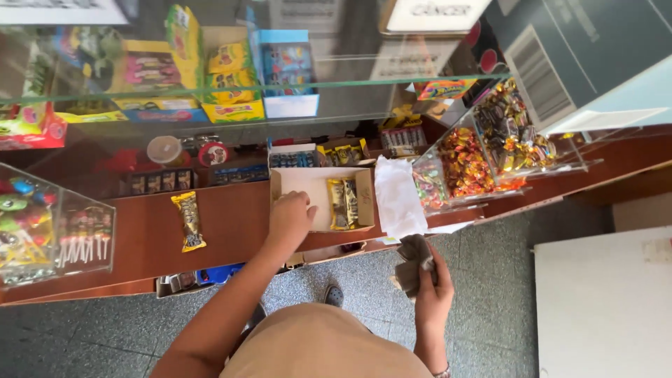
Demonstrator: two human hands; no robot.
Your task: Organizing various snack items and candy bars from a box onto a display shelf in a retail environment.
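Closest to you, your right hand [432, 283] hangs over the grey speckled floor [504, 294], fingers curled tight around a crumpled grey cloth [413, 260] that bunches up above your knuckles. A little further out, your left hand [290, 215] reaches onto the brown tabletop [140, 238] and rests on the left edge of a shallow cardboard box [318, 187]; the fingers bend loosely over the rim and grip nothing that you can make out. Inside the box, toward its right side, lie two yellow-and-black wrapped bars [343, 203] side by side. Just right of the box a white paper bag [397, 197] lies flat, its lower end near the cloth. Well to the left of your left hand a single wrapped bar of the same kind [189, 221] lies alone on the tabletop. At the far left stands a clear plastic bin [49, 234] of lollipops and coloured sweets. To the right, clear angled bins [483, 157] hold bright wrapped candies. Beyond the box, small packs stand in rows, and a glass shelf [336, 82] above carries yellow and blue display boxes [231, 84].
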